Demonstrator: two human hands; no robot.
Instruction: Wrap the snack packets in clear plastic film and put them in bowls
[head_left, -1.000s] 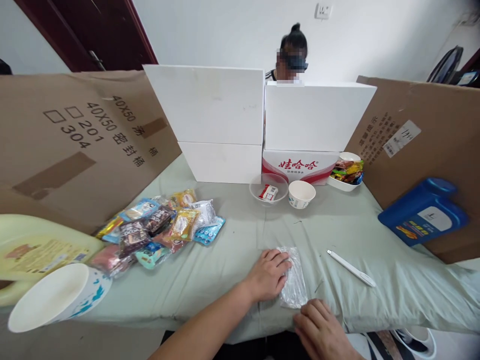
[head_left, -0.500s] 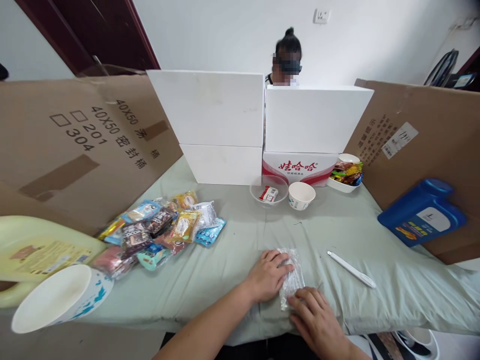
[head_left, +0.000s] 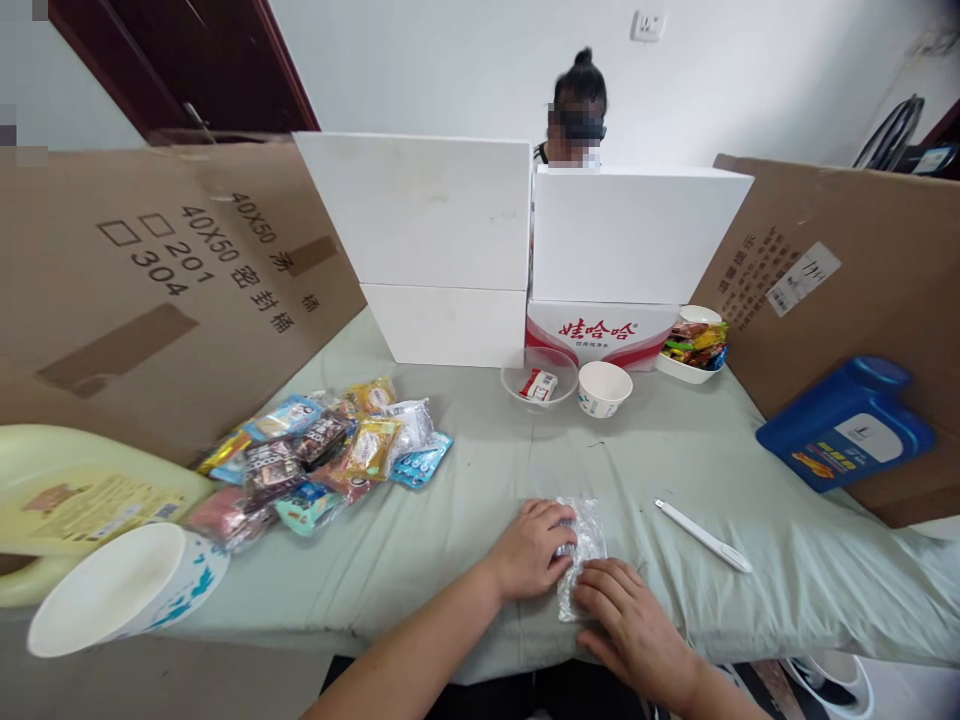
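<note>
A small sheet of clear bubble wrap (head_left: 589, 522) lies on the cloth-covered table near the front edge. My left hand (head_left: 531, 550) rests over its left side, with slightly bent fingers touching the top. Lower down on the right, my right hand (head_left: 626, 610) lays its fingers across the lower part of the sheet. Neither hand is closed round it. Part of the wrap is hidden under the fingers. A white utility knife (head_left: 703, 537) lies to the right of my right hand.
Left are packaged snacks (head_left: 322, 455), a paper bowl (head_left: 112, 590) and a yellow jug (head_left: 90, 500). A clear bowl (head_left: 517, 385) and paper cup (head_left: 604, 390) stand before white boxes (head_left: 442, 230). A blue bottle (head_left: 847, 425) leans right. A person (head_left: 579, 110) is behind the boxes.
My right hand has moved slightly up the bubble wrap, its fingers now further over the sheet. My left hand stays nearly in place. The view has shifted a little.
</note>
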